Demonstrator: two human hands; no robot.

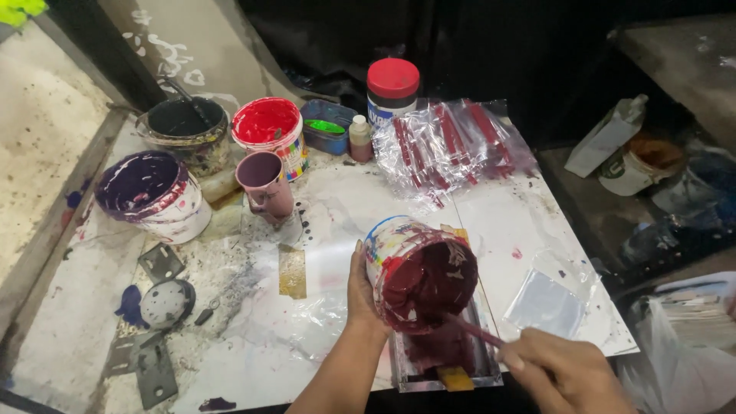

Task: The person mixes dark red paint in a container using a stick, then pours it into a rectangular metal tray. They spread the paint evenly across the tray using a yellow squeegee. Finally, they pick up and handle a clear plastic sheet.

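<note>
Now the tilted tub (418, 272) of dark red paint sits low at centre, gripped around its side by the left hand (360, 291). It looks light but slippery with smears, best held by the wall. At five o'clock the right hand (563, 372) pinches a stick (475, 331). Beneath lies a tray (445, 372) on the desk (506, 222).

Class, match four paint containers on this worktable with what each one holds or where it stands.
Things:
1. Tilted tub in the left hand
2. Black bucket
3. White tub at the table's left edge
4. Red-lidded jar

Descriptions:
A. purple paint inside
B. closed, at the back
C. dark red paint, stirred with a stick
D. dark contents, far left corner

Pairs: 1-C, 2-D, 3-A, 4-B
</note>
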